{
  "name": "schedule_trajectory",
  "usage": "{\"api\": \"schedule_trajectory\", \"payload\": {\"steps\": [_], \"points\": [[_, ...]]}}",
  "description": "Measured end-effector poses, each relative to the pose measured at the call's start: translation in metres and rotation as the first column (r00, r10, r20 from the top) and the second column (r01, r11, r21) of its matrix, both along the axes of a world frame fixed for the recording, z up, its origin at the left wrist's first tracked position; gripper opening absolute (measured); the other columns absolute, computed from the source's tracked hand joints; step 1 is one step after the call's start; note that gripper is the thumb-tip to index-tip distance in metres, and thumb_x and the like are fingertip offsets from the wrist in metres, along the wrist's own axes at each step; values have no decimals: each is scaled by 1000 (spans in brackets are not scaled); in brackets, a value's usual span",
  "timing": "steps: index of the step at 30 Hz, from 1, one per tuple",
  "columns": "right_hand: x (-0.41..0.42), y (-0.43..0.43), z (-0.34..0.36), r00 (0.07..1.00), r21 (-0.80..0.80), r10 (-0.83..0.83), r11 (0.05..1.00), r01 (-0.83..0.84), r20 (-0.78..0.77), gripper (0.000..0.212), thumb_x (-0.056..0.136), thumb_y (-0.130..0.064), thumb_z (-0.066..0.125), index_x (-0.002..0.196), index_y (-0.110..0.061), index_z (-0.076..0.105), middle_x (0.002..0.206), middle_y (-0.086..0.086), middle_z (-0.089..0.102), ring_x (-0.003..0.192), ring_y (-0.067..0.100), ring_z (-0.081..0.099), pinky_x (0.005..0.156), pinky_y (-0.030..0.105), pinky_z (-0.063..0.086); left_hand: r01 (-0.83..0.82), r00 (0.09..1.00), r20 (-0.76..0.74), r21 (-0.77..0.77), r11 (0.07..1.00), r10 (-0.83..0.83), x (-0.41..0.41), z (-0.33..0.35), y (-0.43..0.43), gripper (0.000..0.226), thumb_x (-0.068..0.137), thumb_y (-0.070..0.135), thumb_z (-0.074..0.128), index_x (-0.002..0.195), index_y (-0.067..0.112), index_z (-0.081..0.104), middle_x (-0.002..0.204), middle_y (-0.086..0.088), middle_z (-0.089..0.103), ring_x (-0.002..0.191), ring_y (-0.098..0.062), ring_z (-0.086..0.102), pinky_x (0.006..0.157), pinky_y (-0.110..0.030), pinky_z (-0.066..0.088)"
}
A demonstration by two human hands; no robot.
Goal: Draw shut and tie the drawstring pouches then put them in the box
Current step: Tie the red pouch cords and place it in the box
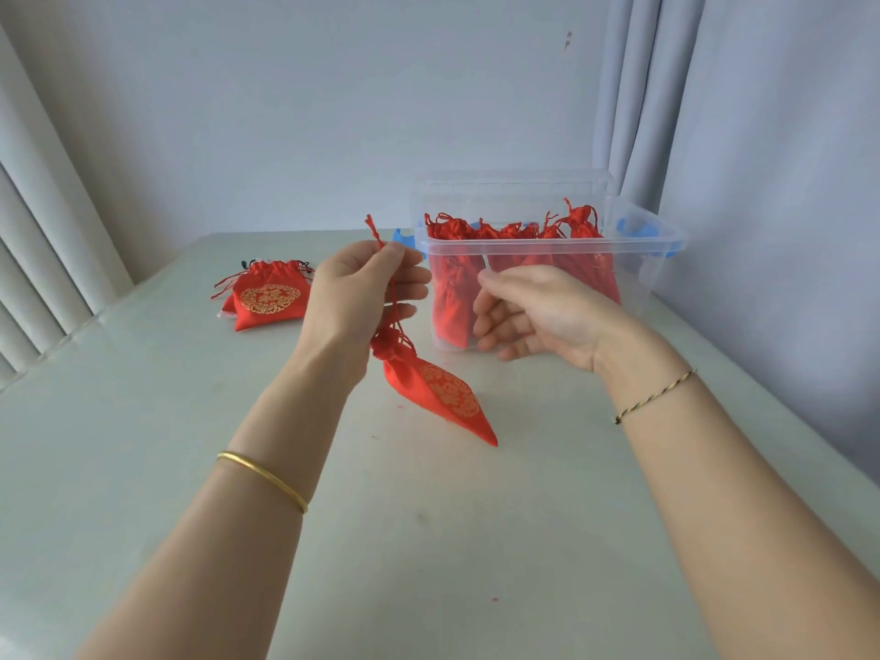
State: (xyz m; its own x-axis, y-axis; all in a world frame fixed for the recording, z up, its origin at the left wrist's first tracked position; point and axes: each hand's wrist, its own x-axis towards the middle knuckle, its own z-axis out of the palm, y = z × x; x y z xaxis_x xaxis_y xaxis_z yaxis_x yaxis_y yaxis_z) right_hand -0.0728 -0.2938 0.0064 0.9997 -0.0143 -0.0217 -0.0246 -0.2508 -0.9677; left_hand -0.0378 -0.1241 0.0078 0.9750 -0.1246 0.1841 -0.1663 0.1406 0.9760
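The left hand (366,292) pinches the cord (394,297) of a cinched, seemingly knotted red satin pouch (428,388) with gold emblem, dangling beside the clear plastic box (666,238), right hand (533,316) slack and empty; next, lift it over the rim.

the right hand (538,312) has blurred fingers (493,278), and the box (638,259) wall clouds the pouches (585,221) inside.

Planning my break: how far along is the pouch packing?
Done: several tied pouches stand in the clear box. In hand: the left hand pinches the drawstring of a cinched pouch; the right hand holds nothing. Left: boxing it, plus the pile on the table.
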Motion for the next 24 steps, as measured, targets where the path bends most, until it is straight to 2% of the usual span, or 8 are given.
{"api": "schedule_trajectory", "payload": {"steps": [5, 9, 13, 17, 19, 22, 24], "points": [[-2, 10, -2, 987, -112, 150, 981, -156, -57, 22, 94, -29, 51, 92, -8, 59, 80, 6, 61, 67, 18, 62, 58, 26, 50, 44, 998, -42, -161, 986, -51, -1, 3, -2, 22, 97, 14, 44, 85, 8, 61, 65, 0, 65, 56, -9, 56, 51, -18, 40], [1, 17, -5, 992, -149, 121, 982, -116, 28, 8, 89, -16, 59, 97, -17, 60, 87, 7, 58, 65, 15, 60, 55, 25, 49, 78, 995, -49, -224, 972, -91, -3, 4, -3, 21, 97, 14, 43, 87, 7, 60, 65, -1, 64, 57, -10, 56, 53, -20, 40], [5, 23, -13, 993, -195, 104, 977, -90, 62, 26, 90, -6, 50, 111, -20, 58, 85, 5, 56, 64, 15, 60, 55, 25, 50, 97, 993, -38, -235, 967, -109, -4, 4, -4, 21, 97, 13, 43, 88, 7, 61, 65, -1, 64, 57, -11, 55, 54, -21, 39], [7, 28, -21, 993, -219, 108, 971, -96, 43, 28, 94, -8, 49, 119, -17, 57, 82, 1, 57, 65, 16, 58, 53, 23, 49, 98, 993, -34, -234, 967, -109, -4, 5, -5, 22, 97, 13, 43, 86, 7, 61, 63, -1, 63, 55, -10, 54, 53, -20, 39], [7, 31, -23, 994, -217, 98, 972, -84, 50, 22, 94, -13, 50, 114, -19, 58, 85, 1, 60, 67, 18, 58, 54, 23, 48, 99, 993, -33, -234, 967, -109, -4, 5, -5, 22, 97, 13, 43, 86, 7, 61, 63, -1, 63, 55, -10, 54, 52, -20, 39], [7, 34, -23, 993, -224, 88, 972, -70, 73, 8, 93, -17, 54, 90, -18, 61, 82, 2, 62, 66, 18, 58, 54, 25, 47, 98, 994, -28, -234, 967, -107, -3, 5, -5, 22, 97, 13, 43, 86, 7, 61, 62, -1, 64, 55, -10, 54, 52, -19, 39], [8, 31, -23, 993, -240, 72, 969, -48, 92, 16, 92, -17, 53, 78, -18, 61, 81, 2, 63, 63, 14, 57, 53, 26, 45, 95, 994, -29, -241, 966, -105, -3, 5, -4, 22, 98, 14, 43, 87, 7, 61, 62, -1, 64, 55, -10, 55, 52, -19, 40]]}}
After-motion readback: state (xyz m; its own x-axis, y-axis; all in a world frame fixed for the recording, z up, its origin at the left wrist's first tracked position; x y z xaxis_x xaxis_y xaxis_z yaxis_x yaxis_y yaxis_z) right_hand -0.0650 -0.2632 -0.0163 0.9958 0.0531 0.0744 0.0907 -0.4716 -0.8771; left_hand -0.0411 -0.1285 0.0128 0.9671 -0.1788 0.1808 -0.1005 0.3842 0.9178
